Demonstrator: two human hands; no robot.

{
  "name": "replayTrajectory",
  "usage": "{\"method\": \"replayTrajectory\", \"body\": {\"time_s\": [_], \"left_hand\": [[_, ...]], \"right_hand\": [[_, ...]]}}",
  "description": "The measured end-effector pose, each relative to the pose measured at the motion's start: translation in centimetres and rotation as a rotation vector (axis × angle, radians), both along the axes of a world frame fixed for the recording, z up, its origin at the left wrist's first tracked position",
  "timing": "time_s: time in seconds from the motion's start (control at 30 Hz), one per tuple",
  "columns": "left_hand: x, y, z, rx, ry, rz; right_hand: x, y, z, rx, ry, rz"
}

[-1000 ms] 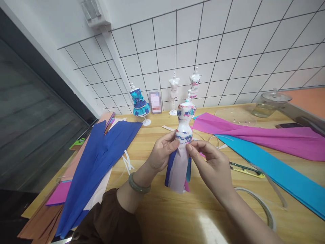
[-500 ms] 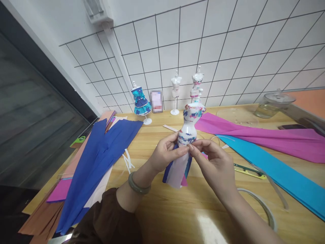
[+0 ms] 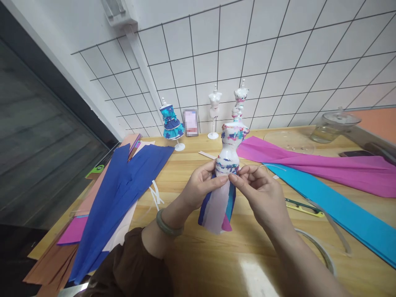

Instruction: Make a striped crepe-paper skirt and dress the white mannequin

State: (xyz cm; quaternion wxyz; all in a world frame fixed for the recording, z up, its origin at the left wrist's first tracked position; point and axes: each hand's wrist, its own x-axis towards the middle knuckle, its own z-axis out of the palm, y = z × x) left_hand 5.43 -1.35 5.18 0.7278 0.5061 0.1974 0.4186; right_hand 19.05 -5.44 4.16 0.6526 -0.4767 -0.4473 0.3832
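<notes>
In the middle of the head view, a small white mannequin with patches of coloured paint or paper residue is held upright between my hands. A paper skirt of blue, pale pink, teal and magenta strips hangs from its hips. My left hand is closed around the left side of the hips, its thumb lying over the skirt's top edge. My right hand pinches that top edge at the right side with thumb and index finger. The mannequin's lower end is hidden behind the skirt.
Dark blue paper covers the table's left. Magenta paper, bright blue paper and a green-yellow cutter lie right. A dressed mannequin, a bare one and a glass pot stand at the back.
The mannequin has tilted and shifted slightly left. More of the teal and magenta strips now shows at the skirt's right side. My right hand has moved slightly left and down with it.
</notes>
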Motion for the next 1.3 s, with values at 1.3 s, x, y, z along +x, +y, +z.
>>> {"method": "replayTrajectory", "body": {"time_s": [1.3], "left_hand": [[-0.4, 2.0, -0.1, -0.128, -0.06, 0.336]], "right_hand": [[-0.9, -0.8, 0.3, -0.194, -0.162, 0.225]]}}
